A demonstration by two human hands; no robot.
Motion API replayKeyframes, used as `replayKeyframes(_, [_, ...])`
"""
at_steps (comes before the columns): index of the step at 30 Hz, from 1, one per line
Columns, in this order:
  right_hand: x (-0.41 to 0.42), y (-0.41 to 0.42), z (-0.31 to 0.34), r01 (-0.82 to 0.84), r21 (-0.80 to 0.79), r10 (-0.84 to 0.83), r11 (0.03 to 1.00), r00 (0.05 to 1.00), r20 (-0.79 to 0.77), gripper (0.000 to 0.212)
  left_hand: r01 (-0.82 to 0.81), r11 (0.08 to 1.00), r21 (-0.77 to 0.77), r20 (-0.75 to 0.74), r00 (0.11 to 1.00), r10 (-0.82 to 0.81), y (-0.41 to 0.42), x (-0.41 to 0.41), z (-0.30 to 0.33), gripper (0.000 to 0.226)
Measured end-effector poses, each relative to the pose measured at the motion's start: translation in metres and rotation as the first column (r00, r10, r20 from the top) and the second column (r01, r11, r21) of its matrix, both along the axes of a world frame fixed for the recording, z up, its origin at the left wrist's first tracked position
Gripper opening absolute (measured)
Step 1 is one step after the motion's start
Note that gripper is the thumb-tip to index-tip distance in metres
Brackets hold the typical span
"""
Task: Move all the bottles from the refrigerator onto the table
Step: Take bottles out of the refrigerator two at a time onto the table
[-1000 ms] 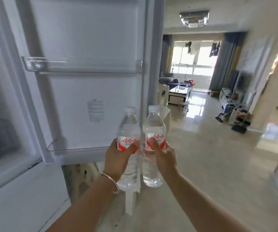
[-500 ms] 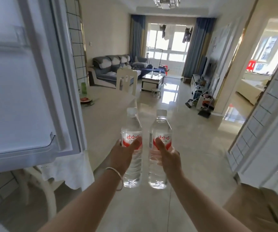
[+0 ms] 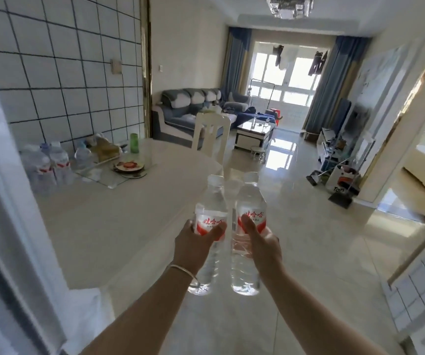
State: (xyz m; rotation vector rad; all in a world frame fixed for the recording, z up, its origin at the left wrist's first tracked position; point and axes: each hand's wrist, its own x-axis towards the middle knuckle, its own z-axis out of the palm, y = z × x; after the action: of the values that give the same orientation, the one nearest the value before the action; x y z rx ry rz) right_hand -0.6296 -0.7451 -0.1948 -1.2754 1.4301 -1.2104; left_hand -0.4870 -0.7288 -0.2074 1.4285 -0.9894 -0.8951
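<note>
While both arms reach forward, 2 hands each clamp 1 upright bottle: left hand (image 3: 198,244) on left bottle (image 3: 210,213), right hand (image 3: 262,244) on right bottle (image 3: 250,208), side by side, held in the air at the near edge of the worktop (image 3: 119,213). Item: cluster of bottles (image 3: 48,162) standing at worktop's far left. Item: green cup (image 3: 134,142); plate (image 3: 128,166).

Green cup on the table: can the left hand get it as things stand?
Probably not yet. The left hand is shut around a water bottle, and the green cup stands at the far side of the table, near the wall.
</note>
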Motion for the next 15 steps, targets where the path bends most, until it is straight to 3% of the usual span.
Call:
replayKeyframes(9, [0.067,-0.17,-0.004,-0.155,0.042,0.152,0.987,0.987,0.056,0.083,-0.255,0.967,0.023,-0.055,0.965,0.256,-0.133,0.062,0.008,0.037])
replayKeyframes(13, [0.109,-0.243,-0.007,-0.286,0.087,0.277,0.954,0.955,0.103,0.05,-0.368,0.928,0.065,-0.031,0.928,0.37,-0.184,0.102,-0.008,0.044])
replayKeyframes(15, [0.133,-0.282,-0.007,-0.359,0.082,0.347,0.93,0.928,0.134,0.045,-0.434,0.898,0.073,0.005,0.9,0.435,-0.211,0.124,-0.013,0.046])
